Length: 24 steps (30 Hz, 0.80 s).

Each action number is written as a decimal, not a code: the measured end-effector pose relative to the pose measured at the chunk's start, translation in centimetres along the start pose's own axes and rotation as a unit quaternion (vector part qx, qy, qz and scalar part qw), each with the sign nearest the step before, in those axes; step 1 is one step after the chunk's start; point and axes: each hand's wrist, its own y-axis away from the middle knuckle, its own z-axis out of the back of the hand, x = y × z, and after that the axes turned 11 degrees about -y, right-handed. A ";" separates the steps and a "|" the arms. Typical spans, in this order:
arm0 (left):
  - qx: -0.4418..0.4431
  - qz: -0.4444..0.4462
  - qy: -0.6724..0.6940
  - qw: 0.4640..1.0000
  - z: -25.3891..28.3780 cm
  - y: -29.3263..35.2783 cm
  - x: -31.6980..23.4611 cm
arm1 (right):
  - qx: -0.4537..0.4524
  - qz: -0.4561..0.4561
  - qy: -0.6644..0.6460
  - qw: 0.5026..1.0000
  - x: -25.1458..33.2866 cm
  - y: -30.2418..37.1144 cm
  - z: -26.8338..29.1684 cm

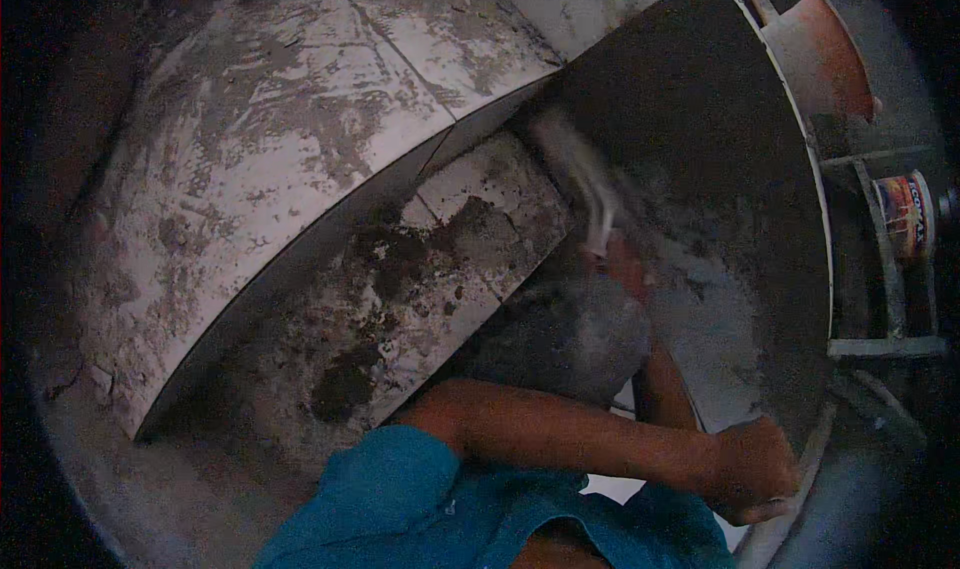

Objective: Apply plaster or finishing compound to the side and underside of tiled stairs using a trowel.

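Note:
My right hand (628, 266) is closed round a plastering trowel (590, 184), blurred by motion. Its long pale blade lies against a dark grey, plaster-like surface (740, 109); the hand's fingers are partly smeared. My left forearm crosses the lower middle toward the right. At its end, my left hand (755, 469) is closed in a fist near a pale strip (815, 459) along the lower right edge. Whatever that fist holds, if anything, is hidden.
A whitish, smeared slab (290, 139) fills the upper left, above a lower ledge (510, 184) with dark clumps. At the right are an orange-and-white bucket (820, 54), a frame like a stool (885, 347) and a labelled paint can (905, 219).

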 end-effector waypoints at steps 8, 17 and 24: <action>-0.074 -0.065 0.115 0.989 -3.4 1.2 0.6 | 0.072 -0.062 0.013 0.995 0.9 -3.0 -1.4; 0.044 -0.040 -0.029 0.998 -0.8 0.1 0.5 | -0.207 -0.007 -0.165 0.964 -0.2 0.0 7.0; 0.041 -0.047 -0.015 0.998 -0.9 -0.5 -0.6 | -0.027 0.006 0.048 0.998 -2.2 -0.6 -1.7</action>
